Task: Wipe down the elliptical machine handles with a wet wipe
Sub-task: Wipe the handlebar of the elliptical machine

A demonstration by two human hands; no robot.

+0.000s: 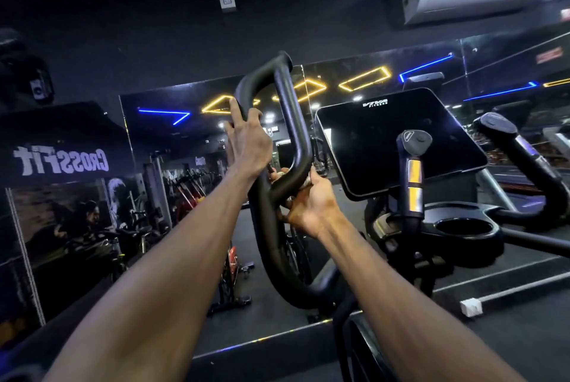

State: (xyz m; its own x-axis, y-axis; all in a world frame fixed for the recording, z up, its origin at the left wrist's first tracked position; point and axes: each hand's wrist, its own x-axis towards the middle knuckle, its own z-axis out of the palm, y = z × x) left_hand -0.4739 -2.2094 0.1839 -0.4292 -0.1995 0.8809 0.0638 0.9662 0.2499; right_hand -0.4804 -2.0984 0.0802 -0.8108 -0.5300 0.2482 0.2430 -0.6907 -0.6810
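At centre frame, the left handle (293, 122) of the elliptical rose as a black looped tube, its long axis running near vertical from the lower centre up to a capped end at upper centre. Both hands were on it. The left hand (249, 144) was clenched round the outer bar of the loop, high up, fingers wrapped over the tube. The right hand (308, 202) sat lower, closed round the junction where the two bars of the loop merged. A pale scrap showed between its fingers and the tube; this was probably the wipe (305, 182), though it was too small and too shaded to confirm.

The right hand was thus the working hand and the left the steadying one. The unwiped length appeared to lie above the right hand, along the inner bar, so the coming stroke would likely run upward along the tube's axis.

The tube looked matte, smooth and dry, with no visible streaks. The console (398, 141) stood at centre right, and the right handle (518, 150) at far right, well apart from both hands.
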